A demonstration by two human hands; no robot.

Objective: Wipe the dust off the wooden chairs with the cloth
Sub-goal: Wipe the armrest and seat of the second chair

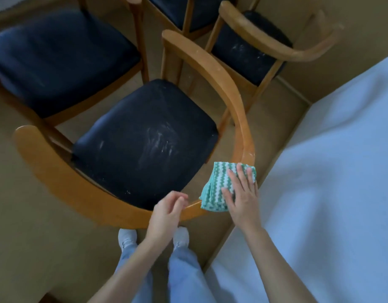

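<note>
Standing behind a wooden chair point(46, 167) at the centre of the frame, a person presses a folded green-and-white cloth point(212, 186) flat against its curved back rail point(223, 84), lower right of centre. The right hand point(241, 193) lies on top of the cloth with fingers straight and spread, not clutching it. The left hand point(166, 208), just left of the cloth, sits at the rail with fingers loosely curled, grasping nothing visible. White flecks mark the rail above the cloth, and pale streaks cross the dark seat point(145, 132). The stroke would likely go best with even pressure, following the curve up the rail in one pass while the free hand steadies the frame. Other chairs stand at upper left point(57, 62) and upper right point(274, 49), and a pale bed point(331, 149) fills the right side.
</note>
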